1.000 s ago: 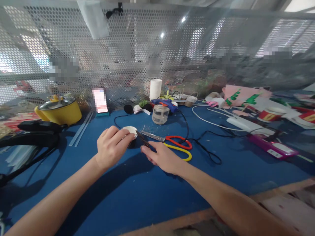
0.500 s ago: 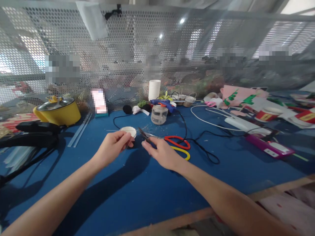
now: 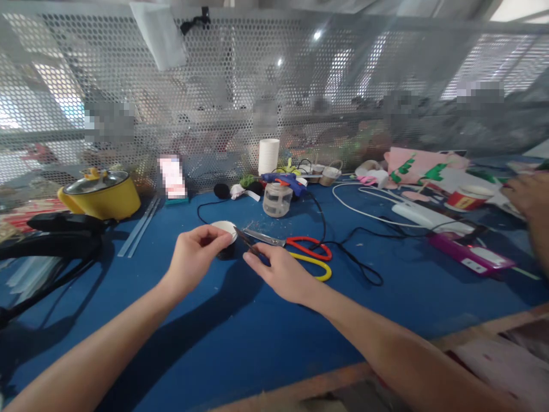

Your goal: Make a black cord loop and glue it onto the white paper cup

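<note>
My left hand [image 3: 195,256] is closed, thumb and fingertips pinched together over a white round lid-like disc [image 3: 225,227]. Whatever lies between those fingers is hidden or too thin to make out. Below the disc shows a dark round shape. My right hand [image 3: 285,272] is closed around a small pair of dark pliers [image 3: 247,239], whose tips reach the disc's right edge by my left fingertips. Scissors [image 3: 306,246] with one red and one yellow handle loop lie on the blue table just beyond and beside my right hand.
Behind my hands stand a clear plastic jar [image 3: 277,201], a blue glue gun [image 3: 288,182] and stacked white cups [image 3: 269,156]. A yellow pot [image 3: 107,197] and a phone [image 3: 172,176] are left. Cables, a purple power strip [image 3: 469,256] and another person's hand [image 3: 529,197] are right.
My right hand and the pliers have shifted slightly left, toward the disc and my left fingertips. A thin wire seen left of my left hand no longer shows. Another person's hand has entered at right.
</note>
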A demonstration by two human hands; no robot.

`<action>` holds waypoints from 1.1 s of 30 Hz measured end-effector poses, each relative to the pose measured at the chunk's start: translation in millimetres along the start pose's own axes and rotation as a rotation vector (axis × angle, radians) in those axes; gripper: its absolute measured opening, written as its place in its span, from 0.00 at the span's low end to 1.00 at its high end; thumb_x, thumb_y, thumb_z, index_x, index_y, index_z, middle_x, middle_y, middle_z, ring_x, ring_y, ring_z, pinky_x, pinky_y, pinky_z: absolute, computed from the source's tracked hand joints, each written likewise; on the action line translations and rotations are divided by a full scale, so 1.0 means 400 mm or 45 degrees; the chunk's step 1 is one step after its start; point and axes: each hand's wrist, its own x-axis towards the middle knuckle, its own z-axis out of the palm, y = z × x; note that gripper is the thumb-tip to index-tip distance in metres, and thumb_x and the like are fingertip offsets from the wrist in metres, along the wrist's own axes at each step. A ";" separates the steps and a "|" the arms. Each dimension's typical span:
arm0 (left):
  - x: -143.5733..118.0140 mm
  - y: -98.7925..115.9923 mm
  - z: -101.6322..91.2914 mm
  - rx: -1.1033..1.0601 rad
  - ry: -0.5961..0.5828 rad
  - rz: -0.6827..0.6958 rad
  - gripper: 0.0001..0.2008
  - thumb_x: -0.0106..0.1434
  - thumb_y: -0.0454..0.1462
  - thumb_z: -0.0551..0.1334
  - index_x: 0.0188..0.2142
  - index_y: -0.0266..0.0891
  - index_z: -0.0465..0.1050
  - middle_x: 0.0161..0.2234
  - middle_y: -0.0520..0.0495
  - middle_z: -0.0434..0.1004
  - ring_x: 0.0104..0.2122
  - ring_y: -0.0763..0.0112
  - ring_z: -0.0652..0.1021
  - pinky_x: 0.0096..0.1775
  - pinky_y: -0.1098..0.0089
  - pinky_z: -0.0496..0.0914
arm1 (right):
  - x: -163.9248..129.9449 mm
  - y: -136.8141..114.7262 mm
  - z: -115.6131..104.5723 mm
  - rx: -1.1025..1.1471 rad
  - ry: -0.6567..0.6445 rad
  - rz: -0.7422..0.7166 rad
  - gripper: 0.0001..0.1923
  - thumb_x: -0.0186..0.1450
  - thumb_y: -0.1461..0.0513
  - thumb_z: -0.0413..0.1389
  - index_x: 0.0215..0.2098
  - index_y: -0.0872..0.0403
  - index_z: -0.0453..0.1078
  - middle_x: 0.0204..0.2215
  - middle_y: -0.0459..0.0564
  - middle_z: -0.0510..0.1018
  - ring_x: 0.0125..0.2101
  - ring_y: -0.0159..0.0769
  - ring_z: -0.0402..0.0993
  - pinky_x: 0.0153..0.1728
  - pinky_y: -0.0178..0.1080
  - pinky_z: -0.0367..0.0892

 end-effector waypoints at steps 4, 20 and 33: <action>0.002 0.001 0.015 -0.659 -0.220 -0.649 0.09 0.50 0.39 0.62 0.20 0.35 0.68 0.17 0.53 0.64 0.15 0.81 0.61 0.18 0.77 0.56 | 0.004 0.013 0.003 -0.067 0.084 -0.055 0.12 0.61 0.57 0.45 0.31 0.56 0.65 0.24 0.49 0.72 0.25 0.34 0.66 0.26 0.36 0.60; 0.028 -0.002 -0.058 1.055 -0.097 1.187 0.05 0.56 0.33 0.57 0.29 0.38 0.72 0.28 0.45 0.74 0.27 0.70 0.70 0.31 0.69 0.65 | 0.007 0.006 -0.013 0.123 -0.068 0.067 0.14 0.62 0.56 0.44 0.23 0.54 0.59 0.14 0.41 0.60 0.16 0.26 0.56 0.20 0.33 0.54; 0.012 0.018 0.000 -0.804 -0.213 -0.760 0.09 0.44 0.36 0.66 0.17 0.33 0.68 0.15 0.53 0.65 0.15 0.84 0.62 0.18 0.80 0.56 | 0.013 0.021 -0.008 -0.027 0.063 -0.104 0.13 0.62 0.56 0.45 0.33 0.57 0.65 0.28 0.50 0.72 0.29 0.34 0.67 0.31 0.36 0.60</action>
